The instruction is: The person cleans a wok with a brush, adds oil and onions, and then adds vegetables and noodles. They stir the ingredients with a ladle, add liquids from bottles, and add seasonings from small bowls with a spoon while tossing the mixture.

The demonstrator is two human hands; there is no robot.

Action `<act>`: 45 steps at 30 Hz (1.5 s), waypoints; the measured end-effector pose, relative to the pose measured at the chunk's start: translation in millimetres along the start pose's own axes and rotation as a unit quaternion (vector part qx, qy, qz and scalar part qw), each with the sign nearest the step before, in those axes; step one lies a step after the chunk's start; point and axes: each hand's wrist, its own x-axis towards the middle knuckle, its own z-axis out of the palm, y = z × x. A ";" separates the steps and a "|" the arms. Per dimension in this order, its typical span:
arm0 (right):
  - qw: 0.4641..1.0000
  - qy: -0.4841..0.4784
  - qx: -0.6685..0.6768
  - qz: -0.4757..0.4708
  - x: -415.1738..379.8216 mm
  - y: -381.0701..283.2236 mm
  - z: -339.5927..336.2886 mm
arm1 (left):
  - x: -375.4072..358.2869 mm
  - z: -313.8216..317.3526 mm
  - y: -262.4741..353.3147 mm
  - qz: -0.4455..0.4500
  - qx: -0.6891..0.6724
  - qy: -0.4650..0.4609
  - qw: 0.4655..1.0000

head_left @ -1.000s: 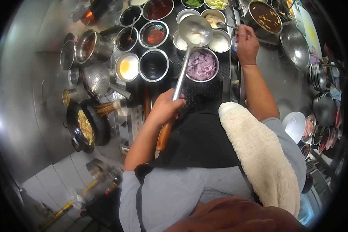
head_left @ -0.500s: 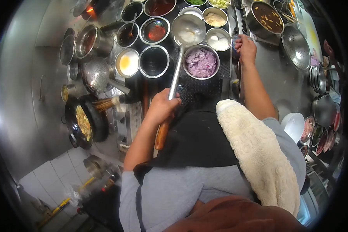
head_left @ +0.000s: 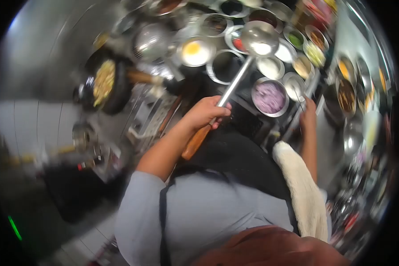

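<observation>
My left hand point(head_left: 208, 113) is wrapped round a long ladle point(head_left: 237, 83) where its metal shaft meets the wooden handle. The ladle's bowl is raised over the seasoning bowls and has something white in it. On the right, the fingers of my right hand point(head_left: 308, 114) are closed on a thin spoon point(head_left: 302, 103). The spoon points into a metal bowl point(head_left: 302, 80) of white seasoning; its tip is blurred. Just left of that bowl is a bowl of sliced purple onion point(head_left: 270, 96).
Several metal bowls of sauces and seasonings stand ahead, one with a yellow-centred white content point(head_left: 193, 48). A wok point(head_left: 119, 86) with cooked food sits at the left, near a perforated strainer point(head_left: 151, 42). A cream towel point(head_left: 300, 188) hangs over my right side.
The whole view has swung to the left, so the bowls appear further right and tilted, with motion blur. My left hand still grips the ladle, my right hand the spoon.
</observation>
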 end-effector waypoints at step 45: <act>0.497 -0.764 0.386 0.143 46.1 -684.9 321.5 | -256.2 -281.8 -143.5 0.252 -0.022 0.361 0.898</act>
